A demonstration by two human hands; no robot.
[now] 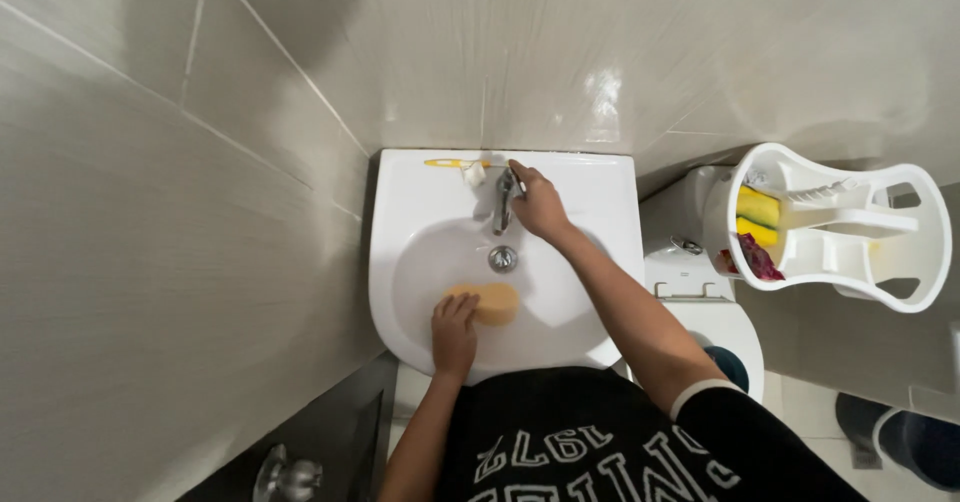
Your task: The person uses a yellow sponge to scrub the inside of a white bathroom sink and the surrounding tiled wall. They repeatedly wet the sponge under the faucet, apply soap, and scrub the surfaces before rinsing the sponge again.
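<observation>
A white washbasin (600,192) is fixed to the tiled wall below me. My left hand (454,333) presses on a round yellow sponge (493,302) lying in the bowl, just below the metal drain (503,258). My right hand (538,202) reaches to the chrome tap (505,200) at the back of the basin and touches its handle. No water is visible running from the spout.
A yellow toothbrush (455,164) lies on the basin's back ledge. A white toilet (705,312) stands to the right. A white wall rack (850,227) holds yellow and red items. A door knob (287,478) is at lower left, a dark bin (925,447) at lower right.
</observation>
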